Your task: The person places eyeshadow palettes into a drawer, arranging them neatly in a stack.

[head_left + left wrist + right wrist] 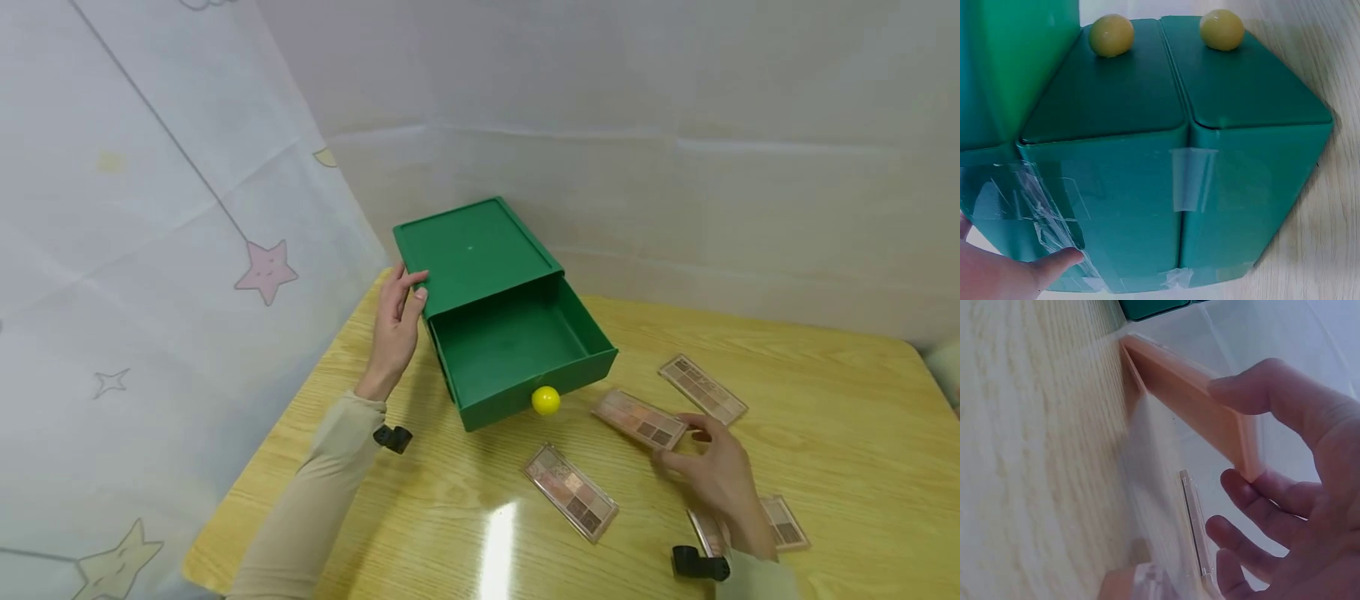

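A green drawer cabinet (pixel 480 250) stands on the table with its top drawer (pixel 498 407) pulled out; a round yellow knob (pixel 546 401) is on the drawer's front. My left hand (pixel 396 321) touches the cabinet's left side near the top edge, thumb against clear tape (pixel 997 190) in the left wrist view. Right of the drawer, my right hand (pixel 720 467) pinches one end of an eyeshadow palette (pixel 637 418) between thumb and fingers. In the right wrist view this palette (pixel 1194 406) is raised at the held end, its far end low near the tabletop.
More palettes lie on the wooden table (pixel 847 400): one behind the right hand (pixel 702 389), one before the drawer (pixel 572 492), others partly hidden beneath the right wrist (pixel 783 523). Two lower closed drawers (pixel 1247 94) show yellow knobs. A pale cloth (pixel 712 200) hangs behind.
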Available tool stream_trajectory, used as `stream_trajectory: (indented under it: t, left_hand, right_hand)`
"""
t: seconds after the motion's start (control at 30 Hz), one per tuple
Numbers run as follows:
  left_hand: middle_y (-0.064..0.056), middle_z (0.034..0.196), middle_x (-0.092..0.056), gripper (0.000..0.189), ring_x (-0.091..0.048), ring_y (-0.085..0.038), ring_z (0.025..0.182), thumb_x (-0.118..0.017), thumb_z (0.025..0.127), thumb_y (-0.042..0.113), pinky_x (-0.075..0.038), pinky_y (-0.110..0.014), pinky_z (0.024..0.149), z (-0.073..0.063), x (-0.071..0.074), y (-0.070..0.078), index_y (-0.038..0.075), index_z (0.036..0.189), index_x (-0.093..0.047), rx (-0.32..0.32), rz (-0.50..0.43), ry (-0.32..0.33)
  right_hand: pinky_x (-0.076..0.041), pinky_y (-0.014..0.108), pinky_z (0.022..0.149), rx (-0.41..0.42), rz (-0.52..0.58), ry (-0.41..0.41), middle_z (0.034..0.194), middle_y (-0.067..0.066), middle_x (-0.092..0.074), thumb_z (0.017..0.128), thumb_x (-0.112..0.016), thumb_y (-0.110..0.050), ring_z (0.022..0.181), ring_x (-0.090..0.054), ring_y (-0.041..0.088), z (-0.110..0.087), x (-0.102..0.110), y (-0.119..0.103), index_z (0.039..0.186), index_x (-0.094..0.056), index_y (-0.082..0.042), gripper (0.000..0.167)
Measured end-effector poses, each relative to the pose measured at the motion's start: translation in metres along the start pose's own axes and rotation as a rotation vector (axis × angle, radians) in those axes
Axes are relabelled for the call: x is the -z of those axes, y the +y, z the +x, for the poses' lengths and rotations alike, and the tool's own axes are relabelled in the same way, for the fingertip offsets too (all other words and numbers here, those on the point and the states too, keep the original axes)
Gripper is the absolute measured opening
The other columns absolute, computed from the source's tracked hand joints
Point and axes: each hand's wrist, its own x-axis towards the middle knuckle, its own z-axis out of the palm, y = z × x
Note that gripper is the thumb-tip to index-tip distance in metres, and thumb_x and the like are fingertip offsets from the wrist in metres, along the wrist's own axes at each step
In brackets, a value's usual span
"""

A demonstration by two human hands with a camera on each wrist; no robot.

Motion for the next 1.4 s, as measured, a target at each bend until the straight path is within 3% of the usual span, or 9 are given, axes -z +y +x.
stream_trajectory:
  t: [0.1, 0.27, 0.53, 0.77, 0.8, 1.07, 1.23, 1.4]
  left_hand:
    - [-0.016, 0.162, -0.008, 0.038, -0.008, -0.033, 0.151, -0.037, 0.105, 0.014, -0.022, -0.056, 0.117, -0.001, -0.001, -0.001, -0.002, 0.137, -0.048, -0.045, 0.066, 0.000]
    - [-0.018, 0.161, -0.013, 0.035, -0.014, -0.033, 0.150, -0.038, 0.104, 0.010, -0.024, -0.057, 0.116, 0.000, -0.001, -0.002, -0.002, 0.133, -0.054, -0.140, 0.148, -0.007]
    - [-0.024, 0.156, -0.027, 0.034, -0.015, -0.042, 0.147, -0.038, 0.101, 0.002, -0.019, -0.059, 0.117, 0.003, 0.000, -0.004, -0.006, 0.129, -0.056, -0.257, 0.222, -0.036]
    - [-0.004, 0.159, -0.029, 0.039, -0.011, -0.030, 0.151, -0.034, 0.106, 0.024, -0.018, -0.056, 0.119, 0.017, 0.005, -0.051, 0.017, 0.138, -0.054, -0.338, 0.328, -0.054]
    - [-0.005, 0.159, -0.029, 0.040, -0.011, -0.031, 0.151, -0.033, 0.106, 0.027, -0.018, -0.056, 0.119, 0.017, 0.005, -0.051, 0.017, 0.138, -0.054, -0.344, 0.339, -0.058]
    - [-0.004, 0.159, -0.029, 0.046, -0.011, -0.031, 0.151, -0.029, 0.106, 0.039, -0.018, -0.054, 0.119, 0.020, 0.008, -0.054, 0.016, 0.137, -0.054, -0.391, 0.373, -0.081]
    - [-0.005, 0.158, -0.031, 0.048, -0.012, -0.032, 0.151, -0.029, 0.105, 0.041, -0.017, -0.052, 0.120, 0.023, 0.010, -0.055, 0.015, 0.136, -0.055, -0.414, 0.382, -0.092]
    - [-0.006, 0.157, -0.032, 0.049, -0.013, -0.032, 0.151, -0.028, 0.105, 0.043, -0.019, -0.052, 0.120, 0.025, 0.011, -0.054, 0.015, 0.136, -0.055, -0.420, 0.394, -0.109]
  right_hand:
    - [-0.041, 0.057, 0.093, -0.025, 0.023, 0.017, 0.136, 0.030, -0.045, 0.079, -0.078, -0.039, 0.122, -0.044, 0.044, -0.002, 0.001, 0.001, 0.140, -0.041, 0.000, 0.081]
    - [-0.043, 0.054, 0.091, -0.029, 0.054, 0.064, 0.138, 0.030, -0.043, 0.081, -0.076, -0.040, 0.119, -0.046, 0.046, -0.006, 0.003, 0.002, 0.141, -0.040, 0.000, 0.080]
    - [-0.042, 0.025, 0.074, -0.098, 0.189, 0.159, 0.142, 0.015, -0.043, 0.081, -0.077, -0.038, 0.110, -0.045, 0.031, -0.012, 0.006, -0.003, 0.146, -0.040, -0.011, 0.079]
    - [-0.042, 0.019, 0.072, -0.162, 0.320, 0.268, 0.122, -0.016, -0.044, 0.080, -0.080, -0.030, 0.099, -0.041, 0.014, -0.017, 0.009, -0.011, 0.144, -0.043, -0.015, 0.076]
    - [-0.042, 0.017, 0.073, -0.166, 0.338, 0.287, 0.120, -0.018, -0.045, 0.080, -0.080, -0.028, 0.099, -0.042, 0.011, -0.018, 0.010, -0.012, 0.143, -0.043, -0.015, 0.075]
    - [-0.040, 0.011, 0.075, -0.124, 0.665, 0.457, 0.115, -0.013, -0.056, 0.074, -0.082, -0.002, 0.103, -0.047, 0.006, -0.023, 0.017, -0.025, 0.125, -0.056, -0.012, 0.058]
    - [-0.043, 0.011, 0.071, -0.035, 0.843, 0.584, 0.111, -0.003, -0.060, 0.070, -0.077, 0.014, 0.101, -0.051, 0.010, -0.028, 0.022, -0.037, 0.112, -0.061, -0.008, 0.050]
    - [-0.047, 0.011, 0.069, 0.056, 0.969, 0.647, 0.109, 0.004, -0.060, 0.069, -0.072, 0.023, 0.097, -0.052, 0.014, -0.035, 0.029, -0.048, 0.109, -0.061, -0.003, 0.049]
